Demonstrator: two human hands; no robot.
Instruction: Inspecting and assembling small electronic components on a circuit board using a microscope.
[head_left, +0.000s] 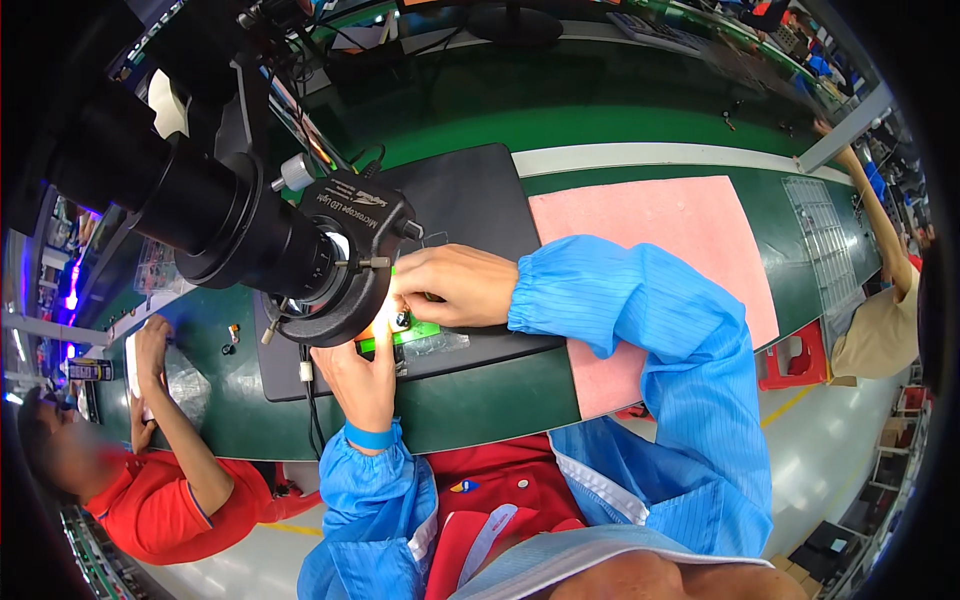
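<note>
Under the ring light of a black microscope (345,250), my two hands meet over a black mat. My right hand (462,285) comes in from the right with its fingers curled and pinched together near a small dark round part (403,319). What its fingertips grip is too small to make out. From below, my left hand (360,380) reaches in, thumb raised beside a brightly lit green flat piece (415,332). The microscope head hides its other fingers, which look bent around something. A crumpled clear plastic bag (438,344) lies just below my right hand.
The black mat (465,190) lies on a green bench (480,415), with a pink sheet (660,220) on its right. Beyond that is a clear plastic tray (822,235). A cable (312,410) hangs by my left hand. Co-workers sit at left and right.
</note>
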